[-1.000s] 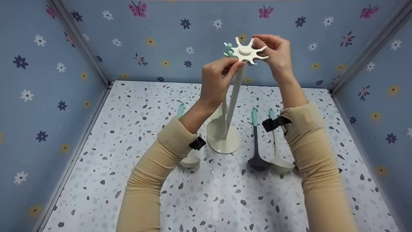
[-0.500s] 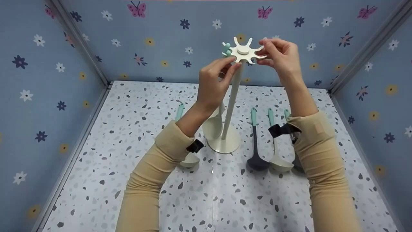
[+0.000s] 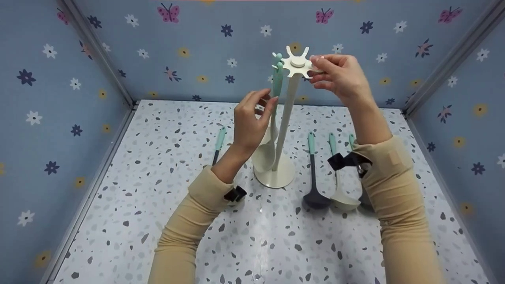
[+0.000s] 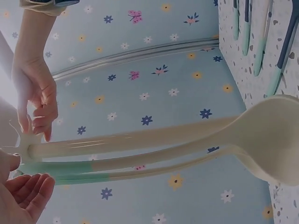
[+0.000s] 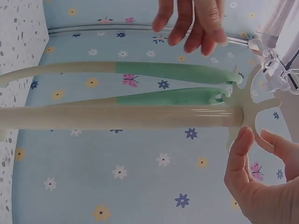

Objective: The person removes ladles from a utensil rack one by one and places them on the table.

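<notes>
A cream utensil stand (image 3: pixel 298 65) with a star-shaped hook top rises from a round base (image 3: pixel 284 179). Two cream ladles with mint handles hang on its left hooks; the nearer ladle (image 3: pixel 277 81) shows its bowl (image 4: pixel 275 140) low beside the pole. My right hand (image 3: pixel 343 79) pinches a right-side arm of the hook top, thumb and finger on it in the right wrist view. Just left of the nearer ladle's handle is my left hand (image 3: pixel 250 122), fingers loosely bent. In the right wrist view a gap separates the left hand (image 5: pixel 194 23) from that handle (image 5: pixel 173 71).
Right of the stand lie a dark ladle (image 3: pixel 315 199), a cream ladle (image 3: pixel 345 202) and another dark utensil (image 3: pixel 366 200), partly behind the right sleeve. A mint-handled utensil (image 3: pixel 219 139) lies to the left, mostly hidden by the left arm. Patterned walls (image 3: pixel 244 43) enclose the speckled table (image 3: pixel 158 118).
My left hand has dropped from the hook top and moved left, away from the hanging ladle. My right hand has shifted from a back arm of the hook top to a right one.
</notes>
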Available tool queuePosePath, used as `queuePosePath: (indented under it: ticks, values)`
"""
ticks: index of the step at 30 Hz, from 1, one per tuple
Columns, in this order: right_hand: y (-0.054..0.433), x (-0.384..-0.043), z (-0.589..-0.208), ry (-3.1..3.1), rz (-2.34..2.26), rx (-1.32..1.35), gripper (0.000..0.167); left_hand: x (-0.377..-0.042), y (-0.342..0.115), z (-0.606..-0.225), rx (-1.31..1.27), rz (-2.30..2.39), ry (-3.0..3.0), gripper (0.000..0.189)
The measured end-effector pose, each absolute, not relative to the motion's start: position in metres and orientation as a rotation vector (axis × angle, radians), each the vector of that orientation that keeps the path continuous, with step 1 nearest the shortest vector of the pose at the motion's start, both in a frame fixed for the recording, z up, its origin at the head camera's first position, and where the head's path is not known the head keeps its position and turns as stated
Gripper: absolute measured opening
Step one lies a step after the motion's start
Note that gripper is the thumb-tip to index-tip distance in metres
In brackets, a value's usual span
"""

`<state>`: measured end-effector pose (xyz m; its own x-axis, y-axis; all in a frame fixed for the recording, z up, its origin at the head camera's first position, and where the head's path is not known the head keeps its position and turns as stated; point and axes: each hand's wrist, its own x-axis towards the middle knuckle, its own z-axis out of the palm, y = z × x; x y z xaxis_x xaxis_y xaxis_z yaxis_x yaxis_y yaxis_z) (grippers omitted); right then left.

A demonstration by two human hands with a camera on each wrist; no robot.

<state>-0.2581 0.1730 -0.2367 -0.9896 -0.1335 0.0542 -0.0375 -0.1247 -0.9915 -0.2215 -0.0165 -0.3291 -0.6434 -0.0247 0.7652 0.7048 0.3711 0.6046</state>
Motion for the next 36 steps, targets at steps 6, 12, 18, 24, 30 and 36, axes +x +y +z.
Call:
queuePosePath:
  ticks: [6, 12, 18, 24, 30, 36]
  values:
    - [0.167, -0.257, -0.234, 2.048, -2.264, -0.12, 0.022, -0.223, -0.018, -0.349, -0.512, -1.369, -2.041, 0.027]
    - [0.162, -0.258, -0.237, 2.004, -2.35, -0.108, 0.017, -0.225, -0.015, -0.365, -0.494, -1.413, -2.087, 0.027]
    - [0.16, -0.256, -0.241, 1.935, -2.469, -0.143, 0.011, -0.225, -0.011, -0.377, -0.477, -1.465, -2.148, 0.031]
    - [0.158, -0.257, -0.24, 1.903, -2.511, -0.162, 0.009, -0.226, -0.008, -0.388, -0.457, -1.473, -2.196, 0.032]
    - [0.157, -0.257, -0.242, 1.906, -2.524, -0.176, 0.007, -0.225, -0.005, -0.405, -0.42, -1.502, -2.228, 0.034]
    - [0.156, -0.258, -0.246, 1.876, -2.553, -0.193, 0.005, -0.224, -0.003, -0.422, -0.378, -1.547, -2.231, 0.03]
